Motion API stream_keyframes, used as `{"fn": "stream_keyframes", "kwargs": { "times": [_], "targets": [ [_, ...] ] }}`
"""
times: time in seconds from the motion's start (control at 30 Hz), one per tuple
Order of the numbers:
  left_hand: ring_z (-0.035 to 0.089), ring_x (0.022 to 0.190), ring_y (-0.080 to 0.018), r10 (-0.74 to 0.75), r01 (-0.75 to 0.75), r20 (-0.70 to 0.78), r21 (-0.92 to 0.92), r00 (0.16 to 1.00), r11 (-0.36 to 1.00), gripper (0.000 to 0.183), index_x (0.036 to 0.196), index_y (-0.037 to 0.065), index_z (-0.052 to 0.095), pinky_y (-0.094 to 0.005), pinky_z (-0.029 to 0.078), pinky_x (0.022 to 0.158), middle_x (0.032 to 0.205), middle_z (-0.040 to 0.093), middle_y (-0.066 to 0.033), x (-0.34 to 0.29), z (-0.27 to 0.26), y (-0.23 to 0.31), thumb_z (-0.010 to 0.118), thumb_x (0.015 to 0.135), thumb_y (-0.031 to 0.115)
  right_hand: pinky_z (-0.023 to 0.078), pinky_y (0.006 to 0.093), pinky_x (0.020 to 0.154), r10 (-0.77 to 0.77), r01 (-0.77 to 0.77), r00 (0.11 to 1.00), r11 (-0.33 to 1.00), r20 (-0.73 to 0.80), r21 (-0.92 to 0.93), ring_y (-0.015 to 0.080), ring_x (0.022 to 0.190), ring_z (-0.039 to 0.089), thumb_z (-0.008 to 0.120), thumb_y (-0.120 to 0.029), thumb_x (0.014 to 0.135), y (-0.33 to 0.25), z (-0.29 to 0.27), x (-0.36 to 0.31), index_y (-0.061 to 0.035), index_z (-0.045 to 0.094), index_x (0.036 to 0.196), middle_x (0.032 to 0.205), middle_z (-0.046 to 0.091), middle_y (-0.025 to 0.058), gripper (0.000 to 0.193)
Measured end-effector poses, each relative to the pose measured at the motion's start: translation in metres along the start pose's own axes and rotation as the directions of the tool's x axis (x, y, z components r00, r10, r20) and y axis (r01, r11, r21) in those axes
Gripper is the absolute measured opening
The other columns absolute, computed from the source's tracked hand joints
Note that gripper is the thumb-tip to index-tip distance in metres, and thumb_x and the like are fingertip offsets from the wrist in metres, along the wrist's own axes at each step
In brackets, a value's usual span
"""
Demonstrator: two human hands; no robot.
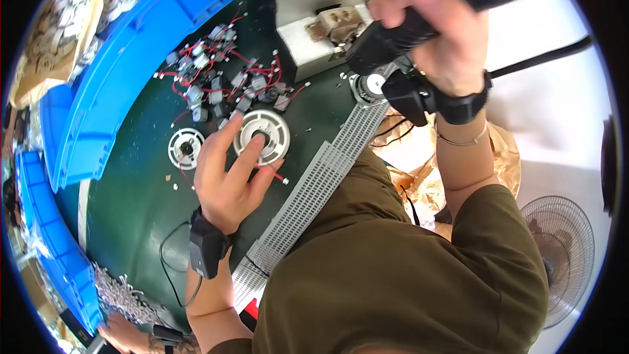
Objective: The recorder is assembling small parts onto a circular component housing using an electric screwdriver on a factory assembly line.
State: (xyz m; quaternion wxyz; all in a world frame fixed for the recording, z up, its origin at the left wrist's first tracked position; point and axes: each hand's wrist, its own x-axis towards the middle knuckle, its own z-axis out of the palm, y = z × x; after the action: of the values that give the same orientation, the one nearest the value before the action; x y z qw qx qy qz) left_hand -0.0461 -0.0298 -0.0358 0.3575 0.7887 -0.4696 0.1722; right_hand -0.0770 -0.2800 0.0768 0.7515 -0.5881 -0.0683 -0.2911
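My left hand [226, 180] has its fingers spread over the green work surface. One fingertip rests at the dark hub of a white round wheel-like part [282, 134], and the other fingers reach toward its edge. Just left of that hand lies a smaller white spoked ring [173, 147] with a dark centre and a red lead. Raised at the upper right, my right hand [452, 33] is closed around a black pistol-grip tool [396, 36]; its exact kind is unclear. Several small grey motors [216, 95] with red wires lie heaped beyond my left hand.
A pale metal machine [288, 26] stands at the back. Blue bins [137, 59] line the left, one beside a bag of white parts [65, 19]. A perforated metal strip [308, 193] edges the table. Another person's hand [124, 333] is at lower left; a fan [557, 255] stands right.
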Motion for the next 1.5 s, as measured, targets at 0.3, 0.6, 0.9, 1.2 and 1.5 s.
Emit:
{"fn": "stream_keyframes", "kwargs": {
  "times": [0.3, 0.6, 0.9, 1.2, 1.5],
  "targets": [
    [0.061, 0.086, -0.0317, 0.033, -0.033, -0.049, -0.005, 0.998, 0.999, 0.036, 0.092, 0.001, 0.066, -0.0384, 0.05, 0.072, 0.11, 0.059, -0.0206, 0.006, 0.003, 0.006, 0.08, 0.059, 0.011, 0.049, 0.0279, 0.057, -0.069, 0.342, 0.824, 0.852, 0.563, -0.396, 0.0176, 0.054, 0.055, 0.061, -0.003, 0.075, -0.002, 0.049, 0.021, 0.0068, 0.043, 0.113, 0.066, 0.057, 0.0067, 0.044],
    [0.061, 0.087, -0.0297, 0.01, -0.01, -0.078, 0.007, 0.997, 1.0, 0.033, 0.09, 0.003, 0.067, -0.0379, 0.051, 0.074, 0.11, 0.059, -0.0183, 0.003, 0.004, 0.007, 0.079, 0.06, 0.013, 0.048, 0.0263, 0.058, -0.015, 0.241, 0.847, 0.902, 0.532, -0.359, 0.0155, 0.056, 0.056, 0.063, -0.002, 0.074, 0.004, 0.069, 0.014, 0.0066, 0.045, 0.112, 0.068, 0.058, 0.0056, 0.043],
    [0.061, 0.089, -0.0299, 0.004, -0.004, -0.069, 0.006, 0.998, 1.0, 0.033, 0.089, 0.003, 0.067, -0.0373, 0.051, 0.074, 0.11, 0.059, -0.0187, 0.004, 0.006, 0.005, 0.079, 0.06, 0.014, 0.048, 0.0247, 0.059, 0.04, 0.132, 0.889, 0.932, 0.456, -0.338, 0.0134, 0.059, 0.056, 0.064, 0.0, 0.073, 0.008, 0.069, 0.011, 0.0064, 0.047, 0.11, 0.069, 0.058, 0.0046, 0.042],
    [0.06, 0.09, -0.0313, -0.001, 0.001, -0.044, -0.008, 0.999, 1.0, 0.034, 0.09, 0.002, 0.066, -0.0384, 0.051, 0.074, 0.11, 0.058, -0.019, 0.004, 0.004, 0.007, 0.079, 0.06, 0.014, 0.048, 0.0231, 0.06, 0.093, 0.034, 0.917, 0.951, 0.389, -0.308, 0.0113, 0.061, 0.057, 0.066, 0.001, 0.071, 0.005, 0.077, 0.007, 0.0062, 0.049, 0.109, 0.07, 0.059, 0.0035, 0.041],
    [0.059, 0.091, -0.032, -0.007, 0.006, -0.033, -0.039, 0.999, 0.999, 0.036, 0.091, 0.002, 0.065, -0.0392, 0.05, 0.075, 0.111, 0.057, -0.0193, 0.004, 0.005, 0.005, 0.079, 0.061, 0.015, 0.047, 0.0215, 0.06, 0.14, -0.058, 0.941, 0.964, 0.307, -0.261, 0.0092, 0.064, 0.057, 0.068, 0.003, 0.07, 0.008, 0.081, 0.005, 0.006, 0.051, 0.107, 0.072, 0.06, 0.0025, 0.041]
  ]
}}
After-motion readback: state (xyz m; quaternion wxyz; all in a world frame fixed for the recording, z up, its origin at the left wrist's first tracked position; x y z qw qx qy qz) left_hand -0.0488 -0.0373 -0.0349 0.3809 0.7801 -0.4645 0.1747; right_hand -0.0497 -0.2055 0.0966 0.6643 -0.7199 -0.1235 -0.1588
